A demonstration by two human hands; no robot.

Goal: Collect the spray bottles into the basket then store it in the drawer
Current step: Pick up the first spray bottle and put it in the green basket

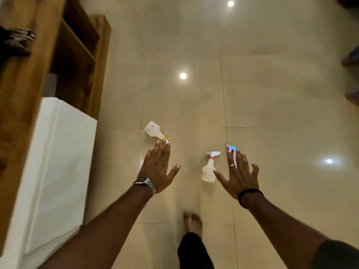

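1. left hand (157,167), spread flat and holding nothing, hovers over the tiled floor (272,94); the yellow-collared bottle (153,131) lies on its side just beyond its fingertips, nozzle towards them.
2. between the hands, the red-collared bottle (209,170) stands upright, just beside the right thumb.
3. right hand (240,174), also spread and empty, hides most of the blue-and-pink sprayer (232,148) poking past its fingers.
4. these look like light, stiff, smooth plastic; the narrow neck under the trigger seems the surest hold.
5. no basket shows.
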